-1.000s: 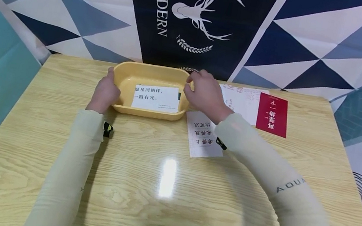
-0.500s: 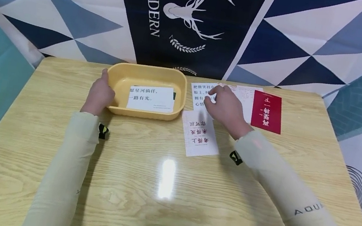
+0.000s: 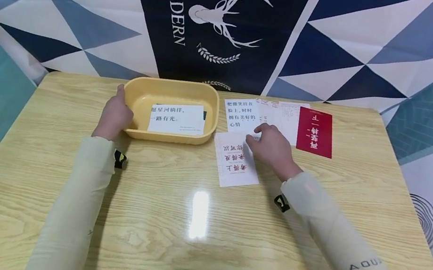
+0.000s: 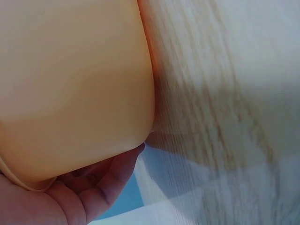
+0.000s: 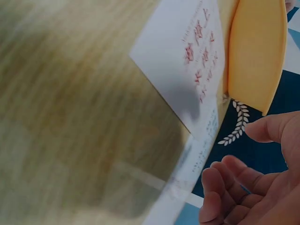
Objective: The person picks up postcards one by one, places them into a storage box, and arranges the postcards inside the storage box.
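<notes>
A yellow plastic basin (image 3: 168, 137) stands at the back of the table, a white card (image 3: 191, 119) with black characters inside it. Over its left end my left hand (image 3: 116, 113) grips the rim; the left wrist view shows fingers (image 4: 115, 180) curled against the outer wall. My right hand (image 3: 272, 149) hovers at the upper right of a white card with red characters (image 3: 233, 162). Its thumb and fingers are parted around nothing in the right wrist view. Just behind lies another white card (image 3: 239, 112) with black characters.
A red card (image 3: 315, 132) and a pale printed card (image 3: 288, 116) lie at the back right, the pale one partly overlapped. A dark edge shows beneath the card in the basin. Behind the table (image 3: 159, 221) hangs a patterned cloth (image 3: 132, 20) with a deer head.
My right hand has left the basin's right end and moved right and toward me, over the cards. The left hand stays on the basin. The whole head view has shifted slightly.
</notes>
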A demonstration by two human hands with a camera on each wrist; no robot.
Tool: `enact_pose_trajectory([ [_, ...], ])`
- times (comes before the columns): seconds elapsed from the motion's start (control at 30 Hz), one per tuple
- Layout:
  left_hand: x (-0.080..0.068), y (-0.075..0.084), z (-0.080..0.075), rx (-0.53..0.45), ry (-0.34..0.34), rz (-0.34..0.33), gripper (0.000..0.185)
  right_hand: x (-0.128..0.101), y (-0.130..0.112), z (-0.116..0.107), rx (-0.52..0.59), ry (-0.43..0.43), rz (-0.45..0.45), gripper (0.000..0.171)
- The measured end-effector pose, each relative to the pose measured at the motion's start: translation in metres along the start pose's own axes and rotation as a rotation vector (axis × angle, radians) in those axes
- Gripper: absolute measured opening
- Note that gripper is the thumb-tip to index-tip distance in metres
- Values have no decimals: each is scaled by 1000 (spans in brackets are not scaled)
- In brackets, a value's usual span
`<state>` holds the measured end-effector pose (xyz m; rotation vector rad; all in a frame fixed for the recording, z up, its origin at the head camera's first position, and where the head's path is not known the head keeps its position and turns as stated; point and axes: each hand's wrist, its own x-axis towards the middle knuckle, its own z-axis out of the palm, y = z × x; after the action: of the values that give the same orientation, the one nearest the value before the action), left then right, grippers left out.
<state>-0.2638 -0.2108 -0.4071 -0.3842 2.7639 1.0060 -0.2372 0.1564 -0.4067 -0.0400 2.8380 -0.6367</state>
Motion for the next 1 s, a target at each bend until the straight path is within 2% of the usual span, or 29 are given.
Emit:
enact_pose_trajectory([
  [0.3,-1,-1,0,9,7,3,78,0,2,15,-47,-67,53,61],
  [0.6,-2,0,0,-14,-2,-11,79,1,-2,22,-90,-72,78,59],
  [0.9,0,-1,1,-3,0,-8,78,3,-5,28,-113,-67,112,70],
  [1.0,-1,0,1,-4,-1,-11,78,4,-5,28,-127,-64,112,68],
])
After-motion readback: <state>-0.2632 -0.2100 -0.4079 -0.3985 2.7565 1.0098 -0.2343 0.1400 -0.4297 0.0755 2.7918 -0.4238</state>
